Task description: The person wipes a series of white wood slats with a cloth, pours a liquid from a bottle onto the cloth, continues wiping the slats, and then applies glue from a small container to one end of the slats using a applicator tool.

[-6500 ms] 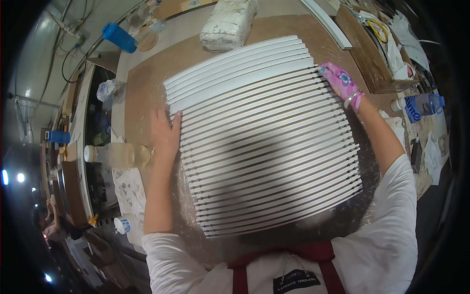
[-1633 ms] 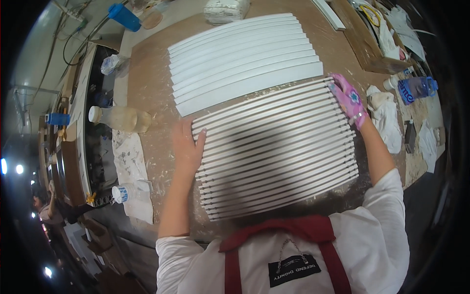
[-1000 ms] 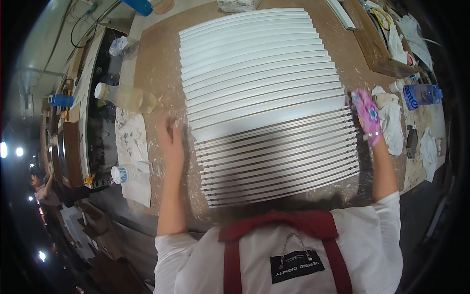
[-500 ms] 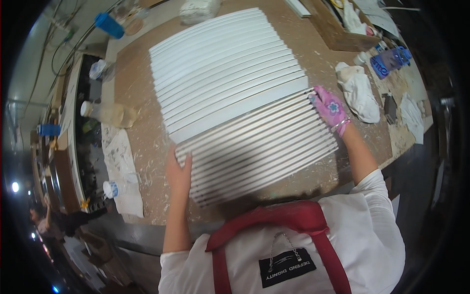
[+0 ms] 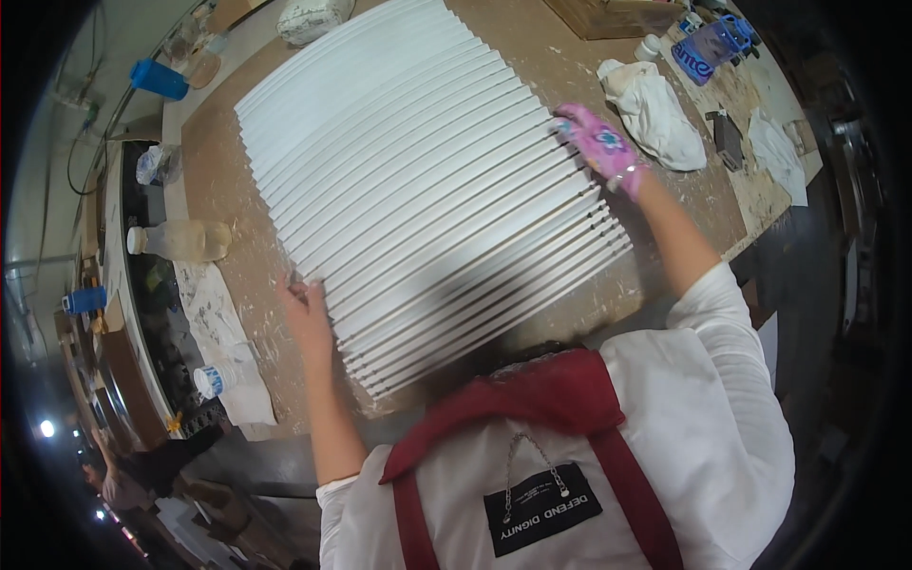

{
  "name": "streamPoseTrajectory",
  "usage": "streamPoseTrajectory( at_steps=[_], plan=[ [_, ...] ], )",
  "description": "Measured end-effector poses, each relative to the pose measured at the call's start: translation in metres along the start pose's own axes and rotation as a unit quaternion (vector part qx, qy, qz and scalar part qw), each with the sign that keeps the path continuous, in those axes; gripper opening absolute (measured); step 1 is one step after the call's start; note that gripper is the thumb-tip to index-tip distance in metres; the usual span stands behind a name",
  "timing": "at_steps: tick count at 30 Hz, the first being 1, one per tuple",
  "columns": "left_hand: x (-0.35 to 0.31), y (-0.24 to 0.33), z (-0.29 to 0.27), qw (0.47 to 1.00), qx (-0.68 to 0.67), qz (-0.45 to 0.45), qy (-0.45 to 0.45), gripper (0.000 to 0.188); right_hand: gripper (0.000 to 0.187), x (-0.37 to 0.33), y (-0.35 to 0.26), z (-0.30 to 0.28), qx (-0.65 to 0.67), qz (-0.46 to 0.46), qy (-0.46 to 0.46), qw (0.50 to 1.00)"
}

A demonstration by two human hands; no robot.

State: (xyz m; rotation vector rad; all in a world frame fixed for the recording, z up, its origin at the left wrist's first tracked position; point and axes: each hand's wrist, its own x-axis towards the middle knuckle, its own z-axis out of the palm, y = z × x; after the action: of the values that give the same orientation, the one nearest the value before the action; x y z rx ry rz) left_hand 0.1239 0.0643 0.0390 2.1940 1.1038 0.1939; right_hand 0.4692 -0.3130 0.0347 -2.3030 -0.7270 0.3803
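Many long white slats [image 5: 418, 180] lie side by side and partly overlapping on the brown work table, fanned into a broad sheet. The nearest several stand more on edge, with dark gaps between them and small pegs at their ends. My bare left hand [image 5: 307, 309] is at the left ends of the slats, thumb and fingers apart, nothing visibly held between them. In a pink flowered glove, my right hand [image 5: 600, 144] rests along the right ends, fingers stretched out over the slat edges. Its fingertips are partly blurred against the slats.
At left stand a blue cup [image 5: 159, 79], a lying bottle of yellowish liquid [image 5: 180, 241] and a clear jar [image 5: 218, 380] on a stained cloth [image 5: 204, 299]. A white rag [image 5: 655, 114], blue bottle [image 5: 708, 49] and wooden box [image 5: 617, 17] are at right. Another person [image 5: 133, 475] is far left.
The near bundle of on-edge slats has mostly tipped away from me and joined the fanned sheet. Both hands moved farther along the ends, and the left hand's grip loosened. The view shifted too.
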Motion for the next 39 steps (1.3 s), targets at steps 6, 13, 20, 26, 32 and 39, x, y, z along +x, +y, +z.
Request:
streamPoseTrajectory(
  at_steps=[6, 13, 20, 26, 32, 39],
  plan=[
    [-0.082, -0.031, -0.005, 0.954, -0.293, -0.058, 0.018, 0.049, 0.049, -0.09, 0.015, -0.006, 0.219, 0.111, 0.043, 0.968],
    [-0.117, -0.034, 0.029, 0.987, -0.115, 0.045, 0.103, 0.044, 0.042, -0.12, -0.018, 0.033, 0.007, 0.004, 0.104, 0.995],
    [-0.134, -0.038, 0.032, 0.984, -0.129, 0.029, 0.119, 0.048, 0.038, -0.142, -0.002, 0.046, 0.051, 0.027, 0.146, 0.988],
    [-0.1, -0.013, 0.024, 0.972, -0.216, -0.035, 0.086, 0.063, 0.041, -0.098, 0.031, 0.051, 0.257, 0.04, 0.244, 0.934],
    [-0.118, -0.021, 0.021, 0.897, -0.437, -0.023, 0.07, 0.063, 0.049, -0.122, 0.023, 0.041, 0.293, 0.061, 0.165, 0.94],
    [-0.148, -0.044, 0.049, 0.975, -0.2, 0.066, 0.077, 0.065, 0.056, -0.154, 0.001, 0.052, -0.069, -0.03, 0.197, 0.977]
  ],
)
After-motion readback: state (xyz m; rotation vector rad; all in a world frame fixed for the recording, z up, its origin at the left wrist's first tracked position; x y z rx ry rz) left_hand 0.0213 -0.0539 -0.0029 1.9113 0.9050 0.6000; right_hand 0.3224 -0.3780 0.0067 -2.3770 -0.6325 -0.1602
